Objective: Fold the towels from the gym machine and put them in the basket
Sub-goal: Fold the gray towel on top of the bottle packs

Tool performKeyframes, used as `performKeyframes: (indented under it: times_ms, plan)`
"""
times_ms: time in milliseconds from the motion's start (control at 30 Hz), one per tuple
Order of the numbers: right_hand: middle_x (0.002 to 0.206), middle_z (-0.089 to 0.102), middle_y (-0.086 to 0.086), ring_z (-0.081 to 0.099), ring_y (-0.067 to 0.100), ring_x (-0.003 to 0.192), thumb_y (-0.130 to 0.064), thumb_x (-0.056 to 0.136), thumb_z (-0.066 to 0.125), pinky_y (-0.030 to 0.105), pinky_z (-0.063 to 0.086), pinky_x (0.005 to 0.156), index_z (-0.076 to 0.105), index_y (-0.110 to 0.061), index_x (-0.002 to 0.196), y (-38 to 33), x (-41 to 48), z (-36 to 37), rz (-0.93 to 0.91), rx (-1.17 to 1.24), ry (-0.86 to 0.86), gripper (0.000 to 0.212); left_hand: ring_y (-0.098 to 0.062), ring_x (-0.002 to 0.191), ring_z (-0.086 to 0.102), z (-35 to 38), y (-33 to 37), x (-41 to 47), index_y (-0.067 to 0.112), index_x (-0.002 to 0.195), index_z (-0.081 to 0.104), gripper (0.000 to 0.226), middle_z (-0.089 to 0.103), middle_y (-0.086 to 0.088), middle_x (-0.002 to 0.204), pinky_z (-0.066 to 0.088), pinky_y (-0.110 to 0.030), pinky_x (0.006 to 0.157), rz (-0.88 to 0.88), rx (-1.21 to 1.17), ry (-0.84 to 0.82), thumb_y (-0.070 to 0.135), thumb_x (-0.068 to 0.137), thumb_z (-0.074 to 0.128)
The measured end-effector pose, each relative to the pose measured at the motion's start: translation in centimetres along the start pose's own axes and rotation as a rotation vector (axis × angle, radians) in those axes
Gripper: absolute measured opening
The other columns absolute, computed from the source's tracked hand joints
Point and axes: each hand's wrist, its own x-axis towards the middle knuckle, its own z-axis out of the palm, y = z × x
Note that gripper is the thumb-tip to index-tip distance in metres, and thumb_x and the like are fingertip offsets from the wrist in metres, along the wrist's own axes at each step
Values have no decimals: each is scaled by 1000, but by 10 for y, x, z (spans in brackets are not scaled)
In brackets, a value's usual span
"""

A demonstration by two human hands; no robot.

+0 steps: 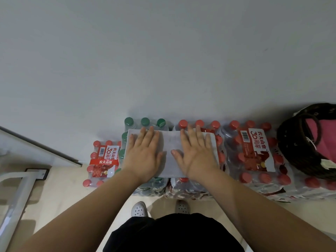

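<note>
A grey towel (170, 142) lies flat and folded into a rectangle on top of shrink-wrapped packs of water bottles against the wall. My left hand (143, 151) presses flat on its left half, fingers straight and spread. My right hand (195, 153) presses flat on its right half the same way. A dark woven basket (291, 153) stands at the far right on more bottle packs, with a pink towel (321, 135) inside it.
Green-capped bottles (144, 121) and red-capped bottle packs (252, 151) line the grey wall. A lower red-capped pack (103, 160) sits to the left. A white metal machine frame (20, 188) stands on the floor at left. My shoes (139, 209) are close to the packs.
</note>
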Motion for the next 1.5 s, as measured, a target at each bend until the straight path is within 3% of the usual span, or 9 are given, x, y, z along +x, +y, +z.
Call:
performKeyframes:
  times_ms: [133,300,567,700,933,1033,1200,1333,1500]
  plan:
    - [165,-21,8,-29,26,148,-75,90,1,52,-13,121,-16,-21,157,17,9,21,40,-27,-19,87,-24,148,-26,15,-8,9,18,156,-14,84,-24,-3,162,-10,-52,121,-11,67,-74,70,94,6]
    - [163,-26,8,-30,26,148,-80,89,4,48,-12,122,-15,-20,157,30,8,23,29,-25,-21,93,-23,146,-31,17,-16,7,20,154,-19,91,-30,-2,160,-12,-49,121,5,43,-84,78,88,6]
    - [164,-25,5,-30,22,148,-79,90,5,46,-14,122,-15,-21,158,32,7,21,29,-20,-19,91,-23,146,-30,19,-20,7,20,155,-16,93,-27,-2,161,-12,-50,121,36,32,-59,80,87,6]
    - [165,-22,7,-30,25,148,-77,91,6,49,-18,119,-13,-18,158,26,6,14,25,-81,-23,91,-25,147,-29,19,-29,-1,21,156,-12,90,-24,-5,162,-13,-52,120,-46,29,5,77,89,9]
    - [161,-28,10,-34,27,146,-73,90,-9,57,-17,118,-18,-14,154,-44,8,8,-89,-112,6,88,-33,147,-26,26,-44,-13,33,154,-17,74,-29,-14,159,-9,-49,121,-100,-82,17,67,95,9]
    - [166,-15,6,-30,24,148,-71,91,-7,58,-12,119,-12,-15,156,-43,14,24,-55,-105,-9,85,-30,146,-29,27,-49,-13,33,153,-21,70,-32,-12,158,-6,-52,122,-69,-87,2,62,97,10]
    - [167,-9,3,-26,22,150,-72,93,-3,58,-7,121,-3,-16,159,-40,14,31,-57,-74,11,87,-29,147,-28,26,-52,-15,35,153,-21,70,-29,-12,160,-12,-50,120,-64,-86,15,63,98,13]
    - [166,-15,2,-30,22,148,-75,88,-11,57,-9,120,-10,-17,158,-41,14,28,-51,-95,-17,91,-34,148,-22,26,-57,-20,36,154,-16,70,-18,-17,162,-14,-50,119,-145,-99,21,65,97,13]
    - [164,-20,4,-32,26,147,-78,90,-3,61,-12,118,-14,-16,157,-44,14,26,-54,-161,-44,92,-24,148,-23,22,-63,-20,24,157,-7,72,-7,-10,165,-23,-46,115,-43,-57,17,61,98,11]
